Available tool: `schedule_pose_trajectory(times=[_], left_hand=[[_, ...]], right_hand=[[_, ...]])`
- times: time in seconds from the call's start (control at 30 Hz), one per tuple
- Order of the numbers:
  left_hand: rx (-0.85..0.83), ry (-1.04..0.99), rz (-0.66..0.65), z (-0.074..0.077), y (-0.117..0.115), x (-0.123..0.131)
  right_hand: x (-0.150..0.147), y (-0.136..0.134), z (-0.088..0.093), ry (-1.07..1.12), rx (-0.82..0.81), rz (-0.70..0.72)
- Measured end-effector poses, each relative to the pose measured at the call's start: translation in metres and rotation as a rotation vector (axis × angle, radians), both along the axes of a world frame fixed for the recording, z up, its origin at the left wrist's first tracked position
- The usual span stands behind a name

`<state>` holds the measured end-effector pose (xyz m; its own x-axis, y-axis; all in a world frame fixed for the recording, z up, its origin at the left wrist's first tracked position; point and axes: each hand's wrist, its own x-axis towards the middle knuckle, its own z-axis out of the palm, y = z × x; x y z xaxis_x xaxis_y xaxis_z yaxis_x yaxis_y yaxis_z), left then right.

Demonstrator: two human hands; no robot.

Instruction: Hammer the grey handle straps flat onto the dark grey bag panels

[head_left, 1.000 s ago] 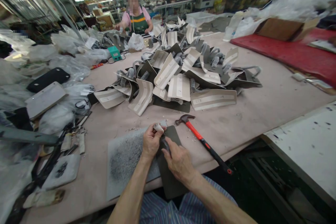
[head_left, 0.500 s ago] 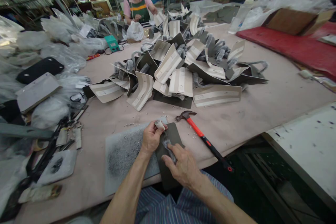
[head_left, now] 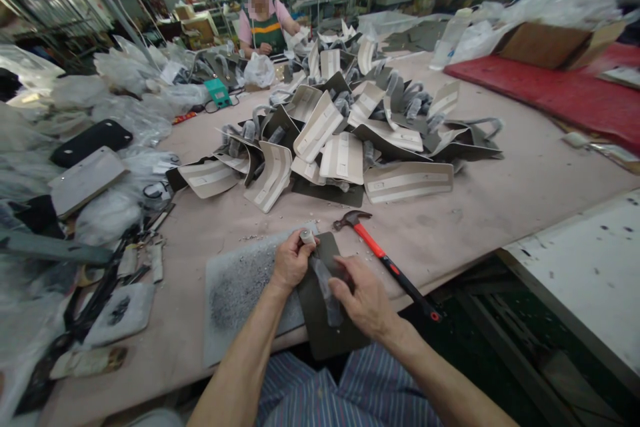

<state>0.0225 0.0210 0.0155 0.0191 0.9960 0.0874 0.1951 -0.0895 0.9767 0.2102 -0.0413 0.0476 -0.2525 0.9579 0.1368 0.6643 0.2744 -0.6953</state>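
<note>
A dark olive panel (head_left: 324, 337) lies at the table's near edge, partly over a grey board (head_left: 220, 320) with a speckled, worn surface. Along the panel runs a strap handle (head_left: 325, 283) wrapped in clear plastic. My left hand (head_left: 291, 260) is closed around a short white cylindrical tool (head_left: 307, 236), upright at the panel's far end; its lower tip is hidden. My right hand (head_left: 365, 297) is beside the handle, thumb and fingers apart, with the thumb close to the plastic. A claw hammer (head_left: 383, 257) with a red and black handle lies to the right.
Beyond the board is a heap of panels (head_left: 343, 157) with wrapped handles. Plastic bags (head_left: 100, 210) and several taped tools (head_left: 87, 361) crowd the left. A co-worker (head_left: 263, 27) sits at the far side. A red sheet (head_left: 540, 90) bears an open carton (head_left: 550, 43).
My right hand has come off the wrapped handle and moved slightly right, its fingers spreading. More of the handle shows. My left hand stays on the white tool. The view has shifted slightly.
</note>
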Motion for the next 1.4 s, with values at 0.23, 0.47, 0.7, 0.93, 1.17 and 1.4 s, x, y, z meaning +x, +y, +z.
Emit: schedule_pose_trajectory(times=[0.23, 0.47, 0.7, 0.93, 1.17, 1.4], left_hand=[[0.139, 0.140, -0.021, -0.001, -0.011, 0.003], [0.130, 0.120, -0.017, 0.001, -0.013, 0.002], [0.138, 0.142, -0.018, 0.000, -0.012, 0.001], [0.121, 0.165, -0.026, 0.002, -0.012, 0.001], [0.110, 0.141, -0.017, -0.001, -0.011, 0.002], [0.103, 0.138, -0.003, 0.001, -0.012, 0.003]], right_hand=[[0.077, 0.033, -0.019, -0.451, -0.196, -0.252], [0.068, 0.038, 0.019, 0.435, -0.980, -0.200], [0.047, 0.028, 0.069, 0.026, 0.035, -0.131], [0.054, 0.033, 0.112, -0.214, 0.108, 0.013], [0.047, 0.019, 0.089, -0.129, 0.218, -0.066], [0.079, 0.036, 0.046, -0.368, -0.160, -0.062]])
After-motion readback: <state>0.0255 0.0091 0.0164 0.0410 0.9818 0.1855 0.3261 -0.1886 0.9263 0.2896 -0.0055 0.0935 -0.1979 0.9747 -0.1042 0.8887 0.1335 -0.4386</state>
